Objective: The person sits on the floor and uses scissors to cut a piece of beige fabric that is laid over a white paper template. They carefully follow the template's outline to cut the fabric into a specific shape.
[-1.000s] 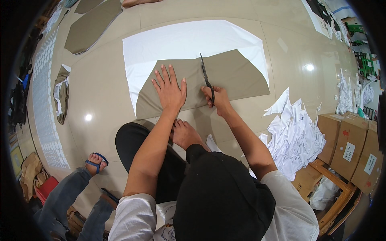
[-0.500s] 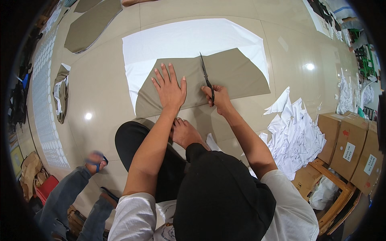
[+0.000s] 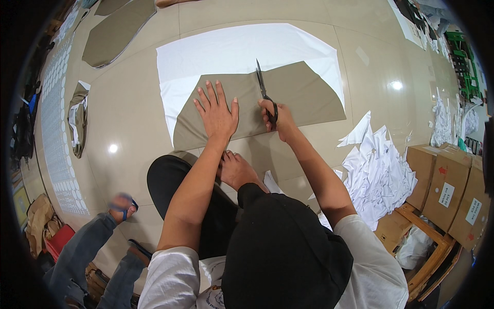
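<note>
A khaki fabric piece (image 3: 303, 92) lies flat on a larger white cloth (image 3: 236, 49) spread over the tiled floor. Pressed down on the khaki piece, fingers spread, is my left hand (image 3: 218, 113). My right hand (image 3: 278, 121) grips the handles of dark scissors (image 3: 263, 85) to its right. The scissors point away from me, with their blades over the khaki fabric and their tips past its far edge, above the white cloth. Whether the blades touch the cloth cannot be made out.
A heap of white fabric scraps (image 3: 378, 172) lies at my right, beside cardboard boxes (image 3: 445, 190) and a wooden frame (image 3: 427, 232). More khaki pieces (image 3: 116, 38) lie at the far left, with a folded khaki-and-white bundle (image 3: 78, 121) nearer. Another person's sandalled foot (image 3: 123, 206) is at left.
My right hand and the scissors have shifted slightly, the tips moving a little farther away and the blades looking closer together. My left hand stays in place on the fabric.
</note>
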A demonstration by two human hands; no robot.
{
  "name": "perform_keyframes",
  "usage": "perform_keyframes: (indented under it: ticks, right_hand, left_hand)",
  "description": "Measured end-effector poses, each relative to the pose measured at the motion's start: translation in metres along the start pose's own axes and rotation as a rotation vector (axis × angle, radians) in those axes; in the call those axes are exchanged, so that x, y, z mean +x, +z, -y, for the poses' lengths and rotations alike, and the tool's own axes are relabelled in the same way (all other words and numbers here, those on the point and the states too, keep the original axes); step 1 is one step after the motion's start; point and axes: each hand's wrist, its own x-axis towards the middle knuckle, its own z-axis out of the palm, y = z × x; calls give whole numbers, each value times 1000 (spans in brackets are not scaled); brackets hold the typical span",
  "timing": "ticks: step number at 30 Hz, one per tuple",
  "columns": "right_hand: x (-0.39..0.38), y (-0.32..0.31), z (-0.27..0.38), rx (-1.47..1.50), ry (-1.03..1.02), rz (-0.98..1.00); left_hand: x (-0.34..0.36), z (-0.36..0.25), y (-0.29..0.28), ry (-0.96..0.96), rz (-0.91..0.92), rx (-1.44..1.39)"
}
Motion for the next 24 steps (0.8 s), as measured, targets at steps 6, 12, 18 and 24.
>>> perform_keyframes:
  ticks: [6,12,18,24]
  right_hand:
    - [20,1,17,-13,-73,44]
    - [28,1,14,-62,-146,32]
    - [30,8,26,22,-71,55]
    - [46,16,46,3,-51,32]
  left_hand:
    - [1,-1,-1,1,4,14]
    - [0,-1,-2,1,-2,2]
    - [0,0,-2,1,-3,-2]
    - [0,-2,-2,3,-1,10]
